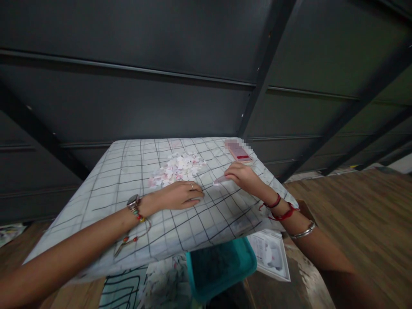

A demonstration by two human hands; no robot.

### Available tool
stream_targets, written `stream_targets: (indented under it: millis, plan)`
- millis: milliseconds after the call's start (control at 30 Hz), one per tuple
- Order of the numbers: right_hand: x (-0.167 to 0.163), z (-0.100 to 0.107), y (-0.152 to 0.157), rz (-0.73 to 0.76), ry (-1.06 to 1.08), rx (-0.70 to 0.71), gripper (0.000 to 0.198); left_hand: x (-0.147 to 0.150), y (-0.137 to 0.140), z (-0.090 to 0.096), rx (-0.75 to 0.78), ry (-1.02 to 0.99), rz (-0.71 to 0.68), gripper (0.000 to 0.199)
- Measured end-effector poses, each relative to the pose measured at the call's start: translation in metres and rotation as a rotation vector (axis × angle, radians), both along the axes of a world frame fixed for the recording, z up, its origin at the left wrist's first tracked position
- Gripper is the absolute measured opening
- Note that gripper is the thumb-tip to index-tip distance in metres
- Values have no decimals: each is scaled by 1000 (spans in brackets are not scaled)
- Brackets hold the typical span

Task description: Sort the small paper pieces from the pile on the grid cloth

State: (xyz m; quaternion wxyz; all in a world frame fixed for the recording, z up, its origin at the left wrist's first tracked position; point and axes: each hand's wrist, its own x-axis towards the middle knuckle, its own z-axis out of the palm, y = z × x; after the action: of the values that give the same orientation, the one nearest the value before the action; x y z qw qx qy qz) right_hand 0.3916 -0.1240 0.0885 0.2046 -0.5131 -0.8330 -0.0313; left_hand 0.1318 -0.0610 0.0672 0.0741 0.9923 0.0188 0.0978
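The right hand (242, 175) pinched what looked like a thin pink strip (221, 180), its length pointing left toward the flat, empty left hand (180, 195). The paper scrap pile (178, 168) lay just beyond on the worktop (128, 171).

A heap of little paper bits (179, 167) lies on the cloth (96, 189), near its middle. The left hand (179, 195) rests flat in front of the heap. The right hand (242, 176) is to the right of it. A phone (238, 152) lies behind the right hand. A tub (222, 266) sits below the front edge.
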Motion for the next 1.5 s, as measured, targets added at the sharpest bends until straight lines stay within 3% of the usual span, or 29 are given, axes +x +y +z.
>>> stream_targets:
  millis: [233, 600, 800, 1067, 1300, 1500]
  plan:
    - [11, -1, -20, 1, -58, -1, 20, 2, 3, -8, 28, -47, -12, 25]
    - [15, -5, -18, -206, -137, -24, 18, 23, 4, -14, 141, 2, 69, 29]
    - [16, -5, -21, -164, -105, -40, 17, 40, 3, -15, 185, 27, 130, 34]
    - [19, -8, -24, -265, -113, -32, 17, 59, 1, -18, 239, 83, 150, 35]
    - [13, -3, -30, -266, -114, 9, 17, 39, 3, -18, 152, 24, 198, 35]
    - [10, -2, -43, -270, -205, -52, 17, 4, 1, -21, 171, 9, 219, 32]
